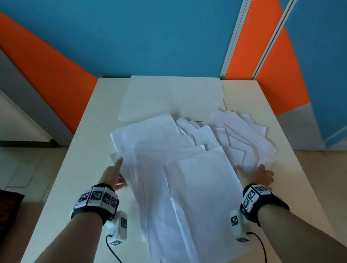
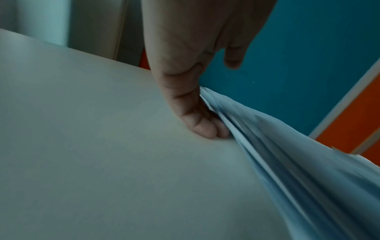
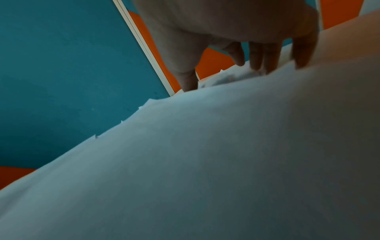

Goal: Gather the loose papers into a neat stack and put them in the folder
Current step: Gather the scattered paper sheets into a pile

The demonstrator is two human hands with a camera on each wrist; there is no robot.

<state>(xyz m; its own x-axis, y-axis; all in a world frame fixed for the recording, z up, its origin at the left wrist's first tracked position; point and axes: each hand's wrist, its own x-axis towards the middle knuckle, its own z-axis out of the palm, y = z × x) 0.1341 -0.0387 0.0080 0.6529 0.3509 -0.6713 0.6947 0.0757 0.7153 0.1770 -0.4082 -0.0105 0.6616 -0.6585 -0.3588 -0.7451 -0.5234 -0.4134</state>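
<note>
Several loose white papers [image 1: 192,171] lie fanned and overlapping across the middle of the white table [image 1: 90,138]. An open cream folder [image 1: 173,94] lies flat beyond them at the far edge. My left hand [image 1: 114,175] is at the left edge of the pile. In the left wrist view its fingers [image 2: 197,113] curl under the edges of the papers [image 2: 298,162], lifting them slightly. My right hand [image 1: 259,173] lies flat at the pile's right side. Its straight fingers [image 3: 263,56] press down on the papers [image 3: 205,162].
A blue and orange wall [image 1: 140,40] stands close behind the table's far edge. Bare tabletop shows on the left and the right [image 1: 286,184] of the pile. A tiled floor [image 1: 25,163] and a dark mat [image 1: 0,207] lie to the left.
</note>
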